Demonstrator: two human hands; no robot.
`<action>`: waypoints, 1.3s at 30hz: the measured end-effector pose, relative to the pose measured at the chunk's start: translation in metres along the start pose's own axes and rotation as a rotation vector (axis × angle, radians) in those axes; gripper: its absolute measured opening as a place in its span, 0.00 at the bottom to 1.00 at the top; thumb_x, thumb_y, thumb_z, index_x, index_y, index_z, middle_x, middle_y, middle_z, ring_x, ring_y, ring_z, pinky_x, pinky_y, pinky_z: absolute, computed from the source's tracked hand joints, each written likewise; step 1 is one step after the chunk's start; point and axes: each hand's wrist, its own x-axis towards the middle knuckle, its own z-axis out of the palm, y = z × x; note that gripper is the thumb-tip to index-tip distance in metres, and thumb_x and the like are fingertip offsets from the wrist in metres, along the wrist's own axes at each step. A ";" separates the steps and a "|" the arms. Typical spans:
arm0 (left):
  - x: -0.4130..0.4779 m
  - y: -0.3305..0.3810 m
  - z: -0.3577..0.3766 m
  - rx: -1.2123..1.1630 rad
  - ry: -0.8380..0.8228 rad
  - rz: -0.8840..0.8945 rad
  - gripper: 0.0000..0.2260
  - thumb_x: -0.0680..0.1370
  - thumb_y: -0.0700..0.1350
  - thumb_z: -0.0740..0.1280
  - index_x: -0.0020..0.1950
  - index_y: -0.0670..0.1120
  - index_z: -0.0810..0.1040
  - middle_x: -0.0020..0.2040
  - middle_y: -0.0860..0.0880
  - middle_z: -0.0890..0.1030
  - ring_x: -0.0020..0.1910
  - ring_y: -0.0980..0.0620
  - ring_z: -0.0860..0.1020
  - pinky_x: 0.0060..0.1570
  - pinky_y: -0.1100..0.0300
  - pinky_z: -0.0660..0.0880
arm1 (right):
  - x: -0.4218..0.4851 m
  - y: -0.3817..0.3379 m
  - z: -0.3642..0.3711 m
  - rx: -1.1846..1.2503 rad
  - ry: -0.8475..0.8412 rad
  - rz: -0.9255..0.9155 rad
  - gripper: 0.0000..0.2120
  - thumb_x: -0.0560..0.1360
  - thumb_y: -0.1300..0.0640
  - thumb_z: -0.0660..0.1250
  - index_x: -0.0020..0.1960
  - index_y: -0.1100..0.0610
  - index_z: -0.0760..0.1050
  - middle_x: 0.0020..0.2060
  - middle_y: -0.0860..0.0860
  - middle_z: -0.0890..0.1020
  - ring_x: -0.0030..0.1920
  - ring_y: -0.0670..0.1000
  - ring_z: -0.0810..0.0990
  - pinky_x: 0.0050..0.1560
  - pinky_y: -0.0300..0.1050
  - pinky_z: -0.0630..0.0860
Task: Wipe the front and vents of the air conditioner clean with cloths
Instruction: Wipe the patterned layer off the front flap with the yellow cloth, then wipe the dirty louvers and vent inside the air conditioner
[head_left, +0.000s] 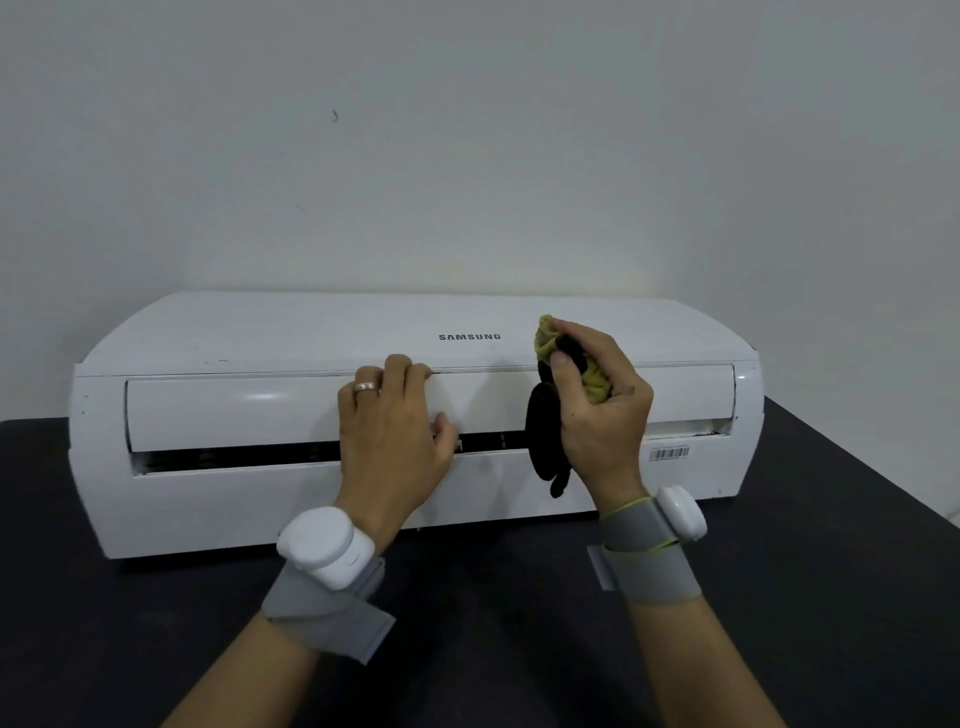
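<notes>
A: Item one — air conditioner (260, 338). Location?

B: White unit lying on the dark table (779, 597), back to the wall, front toward the wearer.

A: Left hand (389, 431)?

B: Fingers hooked over the top edge of the louvre flap (234, 410), thumb at its lower edge. It grips the flap, probably to steady or tilt it so the vent slot (234, 460) beneath can be reached.

A: Right hand (602, 415)?

B: Clenched round the cloths (597, 387) — a yellow one bunched in the fist, a black one hanging below. It is held at the front just right of centre, well placed for a wipe. The hands are near each other, not touching.

A: Unclear items?

B: The slot's inside is dark, with no fins or dirt discernible. The hands cover part of the flap. The barcode label (669, 453) is unreadable. Whether the cloths actually press on the panel, I cannot tell.
</notes>
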 end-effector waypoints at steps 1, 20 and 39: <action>0.004 0.000 0.000 0.002 -0.008 -0.002 0.17 0.68 0.47 0.63 0.53 0.40 0.77 0.50 0.45 0.76 0.49 0.40 0.73 0.49 0.49 0.66 | -0.001 0.000 -0.001 -0.003 -0.013 0.008 0.11 0.74 0.73 0.64 0.53 0.66 0.79 0.49 0.57 0.82 0.50 0.48 0.81 0.53 0.36 0.75; -0.023 -0.006 -0.020 0.103 -0.011 0.130 0.13 0.60 0.33 0.78 0.34 0.47 0.79 0.34 0.51 0.79 0.42 0.44 0.78 0.43 0.53 0.58 | 0.002 -0.009 -0.009 0.032 -0.067 0.047 0.12 0.74 0.71 0.64 0.54 0.63 0.79 0.49 0.54 0.83 0.51 0.48 0.82 0.53 0.37 0.76; -0.047 0.014 -0.056 -1.523 -0.602 -0.337 0.16 0.76 0.64 0.57 0.53 0.62 0.81 0.54 0.59 0.83 0.55 0.61 0.79 0.52 0.66 0.76 | -0.056 -0.041 0.019 -0.108 -0.437 -0.060 0.19 0.76 0.65 0.62 0.67 0.62 0.69 0.61 0.56 0.74 0.64 0.53 0.72 0.65 0.53 0.69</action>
